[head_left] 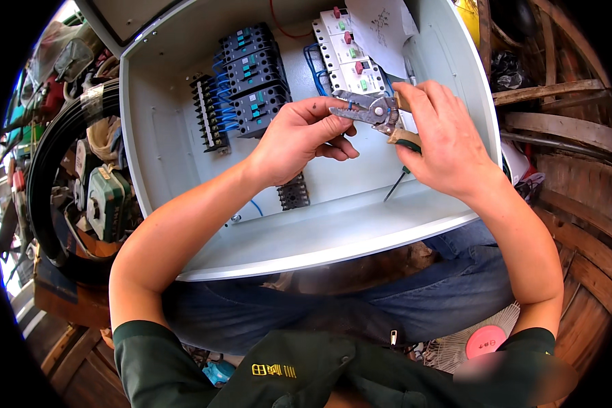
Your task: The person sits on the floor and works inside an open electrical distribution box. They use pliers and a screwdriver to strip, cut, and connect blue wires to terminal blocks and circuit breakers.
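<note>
My right hand (442, 136) grips tan-handled wire strippers (381, 112), their metal jaws reaching left over my left hand (296, 139). My left thumb and index finger pinch near the jaws, where a short bit of blue wire (350, 105) shows; their exact grip is partly hidden. Both hands are above an open grey metal enclosure (151, 136). Inside it are black contactors (255, 71) with blue wires, a black terminal strip (209, 115), white breakers (336, 41), a black socket base (294, 194), a screwdriver (394, 185) below my right hand and a paper sheet (381, 27).
A coil of black cable (44, 163) and a green metal case (105, 200) lie among clutter to the left. Wooden slats (557, 122) are at the right. A pink-centred fan (483, 340) is at lower right. My jeans-clad legs show beneath the enclosure's front edge.
</note>
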{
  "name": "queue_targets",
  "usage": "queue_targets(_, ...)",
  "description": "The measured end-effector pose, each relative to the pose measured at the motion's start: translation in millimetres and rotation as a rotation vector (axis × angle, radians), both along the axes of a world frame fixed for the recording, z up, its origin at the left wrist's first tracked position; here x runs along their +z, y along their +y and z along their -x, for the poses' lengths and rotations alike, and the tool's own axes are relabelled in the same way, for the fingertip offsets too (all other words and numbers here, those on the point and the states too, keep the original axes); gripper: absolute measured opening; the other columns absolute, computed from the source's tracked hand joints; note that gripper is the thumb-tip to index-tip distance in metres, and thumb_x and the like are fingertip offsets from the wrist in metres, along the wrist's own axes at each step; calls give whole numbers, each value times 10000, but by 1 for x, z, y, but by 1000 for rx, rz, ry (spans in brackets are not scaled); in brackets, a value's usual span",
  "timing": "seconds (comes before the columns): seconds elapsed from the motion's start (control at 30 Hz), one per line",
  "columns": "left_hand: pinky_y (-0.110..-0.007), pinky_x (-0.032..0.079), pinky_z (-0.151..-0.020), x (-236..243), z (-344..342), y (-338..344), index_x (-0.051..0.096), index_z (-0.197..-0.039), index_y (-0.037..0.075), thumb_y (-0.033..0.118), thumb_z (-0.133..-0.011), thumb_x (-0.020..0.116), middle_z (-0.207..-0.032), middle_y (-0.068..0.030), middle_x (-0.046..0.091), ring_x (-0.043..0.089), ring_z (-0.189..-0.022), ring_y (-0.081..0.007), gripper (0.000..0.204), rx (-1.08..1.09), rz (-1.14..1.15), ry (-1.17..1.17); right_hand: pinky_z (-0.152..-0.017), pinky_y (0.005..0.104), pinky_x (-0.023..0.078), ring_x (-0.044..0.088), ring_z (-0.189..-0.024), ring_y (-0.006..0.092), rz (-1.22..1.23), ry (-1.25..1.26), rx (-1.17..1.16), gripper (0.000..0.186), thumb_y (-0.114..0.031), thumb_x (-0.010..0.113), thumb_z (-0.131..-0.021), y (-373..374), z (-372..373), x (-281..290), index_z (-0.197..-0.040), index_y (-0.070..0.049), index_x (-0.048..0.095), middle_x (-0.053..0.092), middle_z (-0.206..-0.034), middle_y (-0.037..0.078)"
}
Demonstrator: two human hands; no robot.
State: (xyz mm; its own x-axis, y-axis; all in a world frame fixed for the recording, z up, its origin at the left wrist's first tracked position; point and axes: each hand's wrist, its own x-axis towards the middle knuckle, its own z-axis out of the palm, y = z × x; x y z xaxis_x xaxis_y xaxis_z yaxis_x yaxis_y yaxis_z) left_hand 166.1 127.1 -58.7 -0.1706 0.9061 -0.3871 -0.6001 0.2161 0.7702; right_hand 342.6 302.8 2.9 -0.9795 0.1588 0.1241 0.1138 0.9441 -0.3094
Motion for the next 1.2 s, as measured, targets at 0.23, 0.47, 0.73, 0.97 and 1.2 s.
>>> queue_targets(0.23,-299,600,-707,0,0,-1,626,-1166,36,135,-1024,569,-992,-117,679,722,-815,-202,183,-24,-16,29,-822,437,454,550,-1016,345,-26,8,7,692,-85,795,-659,2,-1,0,-1282,7,510,529,-1082,154)
queue_targets(0.47,-276,552,-660,-3,0,-2,635,-1138,16,139,-1019,580,-947,-104,669,650,-726,-150,180,-31,-46,25,-825,436,464,556,-1009,344,-34,8,19,693,-95,806,-654,3,-2,-1,-1277,5,517,531,-1081,151)
queue_targets(0.73,-256,519,-629,-1,0,-1,650,-1090,11,134,-1017,586,-912,-85,669,617,-690,-127,158,-24,-33,70,-829,436,485,574,-985,345,31,-40,11,665,-89,804,-665,4,-3,-1,-1263,16,534,541,-1046,154)
queue_targets(0.97,-241,487,-606,-2,-3,-1,659,-1057,21,162,-1017,595,-880,-61,660,594,-665,-111,160,-4,-12,106,-780,459,510,607,-871,370,134,-78,-19,555,-97,774,-690,4,-3,-2,-1192,13,563,568,-928,163)
queue_targets(1.2,-215,346,-540,3,-22,2,665,-984,28,312,-993,655,-764,36,546,395,-593,-57,285,79,15,313,-712,428,519,635,-757,337,447,-284,-134,356,-135,673,-747,3,10,11,-1046,48,617,639,-816,191)
